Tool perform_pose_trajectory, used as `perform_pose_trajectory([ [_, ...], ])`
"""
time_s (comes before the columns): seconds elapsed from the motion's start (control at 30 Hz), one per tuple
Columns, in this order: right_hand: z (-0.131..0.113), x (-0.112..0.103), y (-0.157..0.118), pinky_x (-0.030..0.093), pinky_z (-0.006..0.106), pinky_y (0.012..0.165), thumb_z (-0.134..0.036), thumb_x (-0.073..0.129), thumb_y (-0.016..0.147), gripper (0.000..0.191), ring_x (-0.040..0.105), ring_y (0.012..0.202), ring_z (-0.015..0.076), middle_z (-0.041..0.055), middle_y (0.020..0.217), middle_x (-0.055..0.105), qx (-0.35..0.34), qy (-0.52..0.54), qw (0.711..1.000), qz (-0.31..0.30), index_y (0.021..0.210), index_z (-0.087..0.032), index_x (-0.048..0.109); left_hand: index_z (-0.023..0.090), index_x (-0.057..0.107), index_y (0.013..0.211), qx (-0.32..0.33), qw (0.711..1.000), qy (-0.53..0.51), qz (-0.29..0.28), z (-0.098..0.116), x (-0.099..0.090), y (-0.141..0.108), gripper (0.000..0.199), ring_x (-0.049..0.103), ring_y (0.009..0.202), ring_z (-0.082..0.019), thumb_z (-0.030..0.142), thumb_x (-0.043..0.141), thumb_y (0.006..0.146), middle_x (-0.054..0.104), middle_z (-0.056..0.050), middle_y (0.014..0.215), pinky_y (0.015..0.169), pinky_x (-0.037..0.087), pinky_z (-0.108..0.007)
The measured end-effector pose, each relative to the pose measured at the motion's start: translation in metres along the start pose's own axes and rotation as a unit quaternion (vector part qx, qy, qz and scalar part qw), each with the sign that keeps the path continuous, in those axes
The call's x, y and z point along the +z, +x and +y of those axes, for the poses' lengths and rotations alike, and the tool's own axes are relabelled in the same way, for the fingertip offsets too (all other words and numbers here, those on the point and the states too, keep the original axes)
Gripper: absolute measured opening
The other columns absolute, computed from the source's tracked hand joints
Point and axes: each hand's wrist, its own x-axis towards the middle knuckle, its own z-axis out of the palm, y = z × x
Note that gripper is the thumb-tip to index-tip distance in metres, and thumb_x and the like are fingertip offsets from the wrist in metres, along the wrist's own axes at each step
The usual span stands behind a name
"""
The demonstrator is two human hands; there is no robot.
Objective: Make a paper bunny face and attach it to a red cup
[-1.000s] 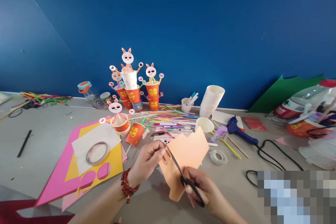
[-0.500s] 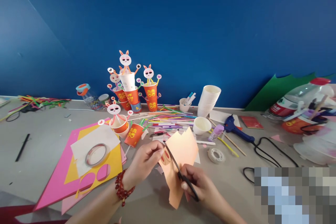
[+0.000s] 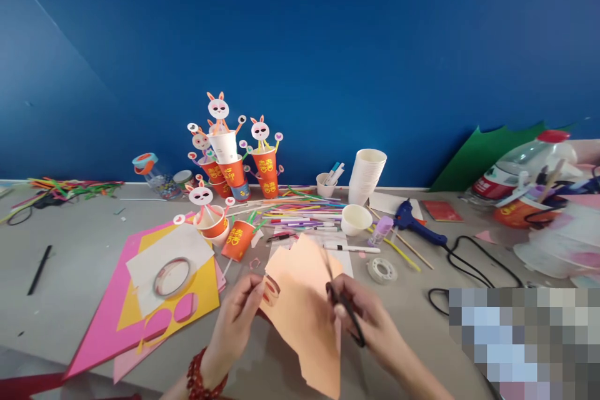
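An orange paper sheet (image 3: 304, 306) with jagged edges hangs between my hands, with red ear-like shapes drawn near its left edge. My left hand (image 3: 241, 309) pinches that edge beside the drawn shapes. In my right hand (image 3: 359, 306) are black-handled scissors (image 3: 347, 314); their blades point up and are blurred, at the sheet's right side. Whether the blades touch the paper I cannot tell.
Rabbit-faced cups (image 3: 229, 173) stand at the back left. Pink and yellow sheets (image 3: 100, 319) with a tape roll (image 3: 172, 277) lie left. Behind my hands are colored sticks, a cup stack (image 3: 367, 176) and a blue glue gun (image 3: 415, 225); a bottle (image 3: 497, 181) stands right.
My left hand has moved left and down with the paper. The scissors have come away from the drawn shapes toward the right, and the sheet has turned to face me more.
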Motion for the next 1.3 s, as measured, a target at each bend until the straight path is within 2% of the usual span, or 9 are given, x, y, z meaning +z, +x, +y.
perform_pose_trajectory([
  [0.1, 0.004, -0.007, -0.008, 0.046, 0.026, 0.06, -0.058, 0.058, 0.087, 0.039, 0.052, 0.07, 0.0154, 0.0044, 0.087, 0.057, 0.024, 0.028, 0.997, 0.073, 0.093, -0.02, 0.052, 0.02, 0.062, 0.089, -0.013, 0.999, -0.032, 0.029, -0.006, 0.005, -0.012, 0.031, 0.062, 0.082, -0.02, 0.045, 0.047, 0.097, 0.067, -0.006, 0.09, 0.071, 0.052, -0.027],
  [0.23, 0.021, 0.001, -0.033, 0.053, 0.029, 0.07, -0.055, 0.072, 0.077, 0.048, 0.06, 0.093, 0.023, 0.0103, 0.109, 0.06, 0.078, 0.043, 0.974, 0.209, 0.106, -0.023, 0.051, 0.02, 0.063, 0.086, 0.034, 0.996, -0.001, 0.076, -0.011, 0.013, -0.025, 0.03, 0.064, 0.086, -0.02, 0.04, 0.045, 0.098, 0.069, -0.007, 0.094, 0.077, 0.052, -0.029],
  [0.33, 0.032, 0.022, -0.052, 0.053, 0.029, 0.061, -0.057, 0.073, 0.075, 0.054, 0.064, 0.076, 0.0208, 0.0077, 0.098, 0.064, 0.126, 0.153, 0.956, 0.217, 0.111, -0.026, 0.047, 0.021, 0.063, 0.082, 0.08, 0.994, 0.011, 0.08, -0.012, 0.023, -0.033, 0.031, 0.065, 0.091, -0.022, 0.036, 0.042, 0.099, 0.069, -0.007, 0.09, 0.08, 0.051, -0.031],
  [0.43, 0.036, 0.034, -0.061, 0.054, 0.028, 0.06, -0.053, 0.079, 0.07, 0.057, 0.065, 0.076, 0.0205, 0.0066, 0.103, 0.063, 0.12, 0.217, 0.939, 0.24, 0.11, -0.027, 0.048, 0.022, 0.063, 0.08, 0.077, 0.995, -0.011, 0.06, -0.009, 0.033, -0.041, 0.032, 0.064, 0.076, -0.02, 0.035, 0.041, 0.099, 0.067, -0.005, 0.077, 0.07, 0.052, -0.028],
  [0.57, 0.032, 0.01, -0.062, 0.055, 0.029, 0.067, -0.045, 0.081, 0.069, 0.051, 0.064, 0.087, 0.0227, 0.009, 0.118, 0.06, 0.105, 0.178, 0.934, 0.292, 0.108, -0.026, 0.054, 0.021, 0.066, 0.075, 0.084, 0.994, -0.049, 0.04, -0.006, 0.032, -0.05, 0.035, 0.064, 0.086, -0.022, 0.037, 0.044, 0.098, 0.069, -0.007, 0.08, 0.078, 0.052, -0.031],
  [0.73, 0.024, -0.031, -0.06, 0.054, 0.029, 0.064, -0.043, 0.082, 0.067, 0.045, 0.064, 0.087, 0.025, 0.0087, 0.11, 0.064, 0.104, 0.144, 0.963, 0.204, 0.101, -0.025, 0.059, 0.019, 0.065, 0.076, 0.088, 0.992, -0.081, 0.046, -0.015, 0.001, -0.051, 0.031, 0.065, 0.083, -0.021, 0.031, 0.047, 0.097, 0.068, -0.008, 0.098, 0.073, 0.053, -0.03],
  [0.97, 0.017, -0.02, -0.036, 0.048, 0.027, 0.06, -0.047, 0.081, 0.067, 0.048, 0.062, 0.081, 0.0202, 0.0064, 0.101, 0.062, 0.109, 0.172, 0.979, 0.03, 0.098, -0.023, 0.053, 0.019, 0.065, 0.08, 0.089, 0.988, -0.082, 0.092, -0.018, -0.039, -0.033, 0.03, 0.06, 0.103, -0.024, 0.027, 0.044, 0.099, 0.064, -0.008, 0.107, 0.087, 0.05, -0.035],
  [1.13, 0.006, -0.021, -0.012, 0.048, 0.029, 0.068, -0.043, 0.08, 0.069, 0.043, 0.06, 0.088, 0.021, 0.0062, 0.099, 0.062, 0.104, 0.129, 0.986, -0.026, 0.09, -0.022, 0.049, 0.019, 0.064, 0.089, 0.085, 0.996, -0.015, 0.038, -0.013, -0.043, -0.032, 0.026, 0.062, 0.1, -0.022, 0.028, 0.042, 0.1, 0.065, -0.007, 0.107, 0.086, 0.049, -0.033],
  [1.3, 0.009, -0.036, -0.016, 0.048, 0.03, 0.067, -0.038, 0.081, 0.066, 0.045, 0.062, 0.092, 0.0238, 0.0069, 0.102, 0.064, 0.113, 0.11, 0.987, -0.041, 0.094, -0.023, 0.049, 0.02, 0.061, 0.089, 0.1, 0.991, 0.068, -0.053, -0.01, -0.04, -0.041, 0.025, 0.065, 0.096, -0.02, 0.025, 0.039, 0.101, 0.067, -0.008, 0.107, 0.08, 0.051, -0.028],
])
